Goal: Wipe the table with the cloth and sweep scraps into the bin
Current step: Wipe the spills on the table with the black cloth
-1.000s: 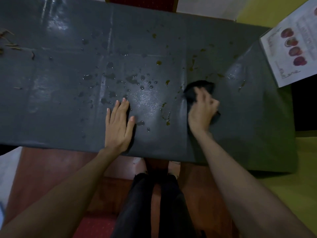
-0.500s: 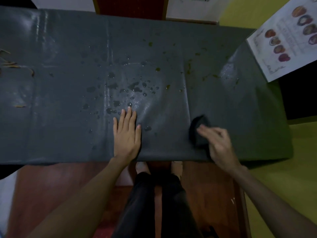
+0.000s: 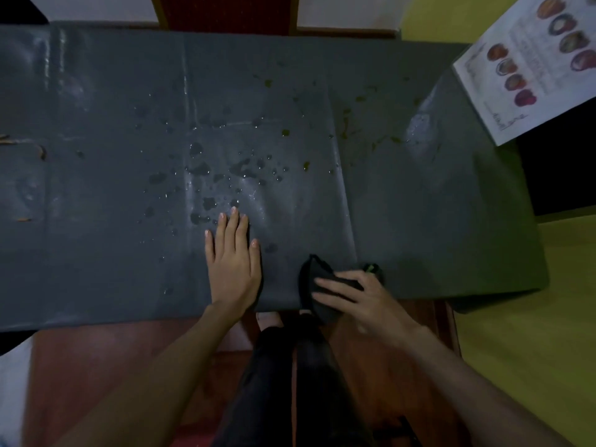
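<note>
A dark grey table (image 3: 96, 253) fills the upper half of the view. My right hand (image 3: 364, 301) presses a dark cloth (image 3: 314, 279) at the table's near edge, fingers spread over it; part of the cloth hangs past the edge. My left hand (image 3: 233, 262) lies flat on the table, palm down, fingers together, just left of the cloth. Water drops (image 3: 206, 201) dot the middle of the table. Small yellow-green scraps (image 3: 285, 133) lie further back and to the right. No bin is in view.
A printed sheet with food pictures (image 3: 529, 69) lies at the far right corner. Thin brown scraps (image 3: 42, 153) sit near the left edge. My dark trouser legs (image 3: 290, 382) and reddish floor are below the table; yellow floor at right.
My right hand has dragged the cloth from the table's middle right toward me, down to the near edge and a little leftward. My left hand stays flat in the same spot.
</note>
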`<state>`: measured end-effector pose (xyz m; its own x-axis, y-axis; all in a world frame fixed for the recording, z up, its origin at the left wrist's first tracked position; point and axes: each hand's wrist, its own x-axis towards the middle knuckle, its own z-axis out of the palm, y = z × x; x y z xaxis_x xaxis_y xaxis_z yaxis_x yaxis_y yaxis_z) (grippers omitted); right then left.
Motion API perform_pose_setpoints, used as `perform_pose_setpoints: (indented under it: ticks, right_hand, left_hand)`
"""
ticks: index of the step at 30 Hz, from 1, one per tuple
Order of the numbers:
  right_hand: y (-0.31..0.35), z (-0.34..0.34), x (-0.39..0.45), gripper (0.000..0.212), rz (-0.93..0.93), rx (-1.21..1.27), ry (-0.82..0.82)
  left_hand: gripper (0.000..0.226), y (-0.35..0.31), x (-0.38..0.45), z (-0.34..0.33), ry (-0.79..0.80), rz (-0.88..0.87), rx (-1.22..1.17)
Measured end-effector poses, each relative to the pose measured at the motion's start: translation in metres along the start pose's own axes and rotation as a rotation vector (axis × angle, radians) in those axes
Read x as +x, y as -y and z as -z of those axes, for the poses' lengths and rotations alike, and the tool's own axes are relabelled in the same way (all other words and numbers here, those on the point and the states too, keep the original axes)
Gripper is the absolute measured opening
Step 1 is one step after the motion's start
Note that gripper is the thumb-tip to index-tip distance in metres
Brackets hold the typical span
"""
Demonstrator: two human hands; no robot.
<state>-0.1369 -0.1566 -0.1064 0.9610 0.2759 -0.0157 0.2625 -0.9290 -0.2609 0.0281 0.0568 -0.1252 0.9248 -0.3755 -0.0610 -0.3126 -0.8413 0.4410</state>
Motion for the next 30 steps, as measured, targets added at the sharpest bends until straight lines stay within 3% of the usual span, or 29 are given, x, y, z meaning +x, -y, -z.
perform_pose_setpoints:
  ticks: [2,5,8,11,13,17,23,26,28,30]
  right_hand:
    - [-0.027,0.015,-0.020,0.071,-0.171,0.005,-0.096]
    - [-0.081,0.033,-0.024,0.056,-0.764,0.066,-0.438]
    - [-0.147,0.045,-0.005,0.043,-1.316,0.049,-0.671]
    - [-0.190,0.047,0.020,0.038,-1.717,-0.003,-0.723]
    - [-0.204,0.044,0.040,0.039,-1.803,-0.053,-0.691]
    - [-0.217,0.040,0.072,0.043,-1.691,-0.106,-0.631]
    - [-0.210,0.032,0.109,0.042,-1.272,-0.090,-0.568]
    - [-0.165,0.027,0.142,0.046,-0.878,0.025,-0.554]
    - [-0.121,0.019,0.153,0.049,-0.511,0.064,-0.438]
    - [-0.097,0.016,0.147,0.052,-0.266,0.104,-0.358]
  left_hand:
    - [0.052,-0.008,0.008,0.001,-0.034,0.026,0.017]
    - [0.051,-0.023,0.039,0.001,-0.040,-0.053,0.047]
    - [0.051,-0.039,0.085,-0.002,-0.043,-0.097,0.029]
    - [0.051,-0.048,0.132,-0.009,-0.064,-0.045,0.026]
    - [0.054,-0.045,0.154,-0.015,-0.054,-0.014,0.060]
    - [0.055,-0.039,0.170,-0.026,-0.081,0.042,0.090]
    - [0.053,-0.037,0.169,-0.031,-0.118,0.048,0.090]
    - [0.053,-0.038,0.167,-0.031,-0.118,0.053,0.097]
    - [0.052,-0.037,0.166,-0.029,-0.115,0.059,0.094]
    - [0.052,-0.036,0.165,-0.027,-0.106,0.058,0.094]
